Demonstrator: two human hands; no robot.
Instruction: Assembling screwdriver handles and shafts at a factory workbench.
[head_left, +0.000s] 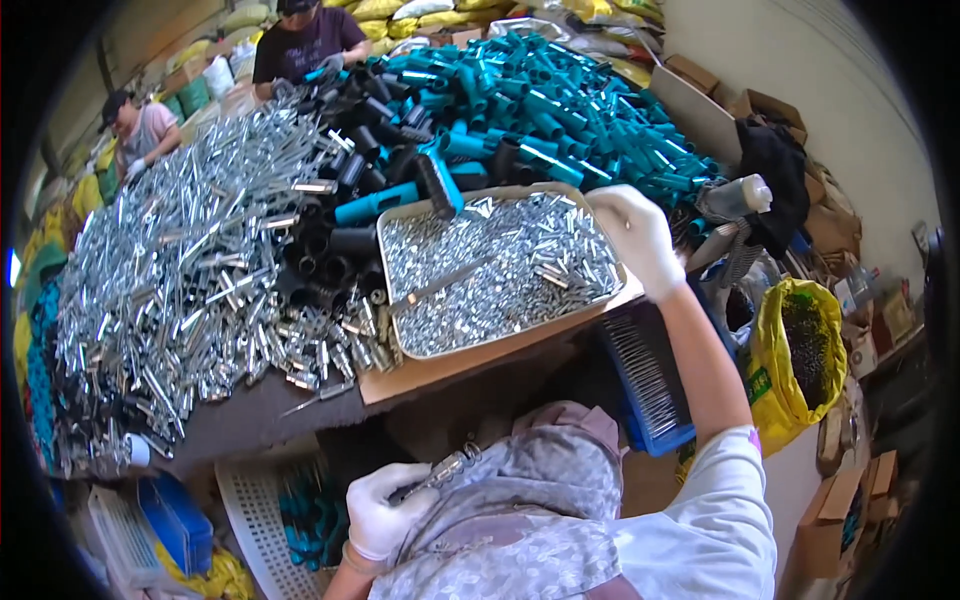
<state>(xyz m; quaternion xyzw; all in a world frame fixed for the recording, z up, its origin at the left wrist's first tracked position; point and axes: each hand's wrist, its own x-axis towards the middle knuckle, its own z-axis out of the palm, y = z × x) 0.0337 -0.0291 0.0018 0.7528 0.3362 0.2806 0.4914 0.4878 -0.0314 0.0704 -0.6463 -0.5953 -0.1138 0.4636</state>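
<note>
My left hand (388, 510), in a white glove, is closed around a shiny metal rod-like part (445, 470) in front of my apron. My right hand (640, 243), gloved too, has curled fingers at the right rim of a shallow tray (502, 336); what they hold, if anything, is hidden. Small silvery metal pieces (450, 255) fill the tray, and a thin flat blade-like tool (440, 284) lies across them. Against the tray's far edge rests a teal and black handle (437, 180). Teal tubular handles (560, 100) are heaped just beyond my right hand.
A large heap of metal parts (200, 260) covers the table's left side. Black sleeves (345, 242) lie between heaps. A blue bin of metal rods (650, 385) and a yellow sack (795, 350) stand at right. Two people (305, 50) work across the table. A white basket (260, 520) sits below.
</note>
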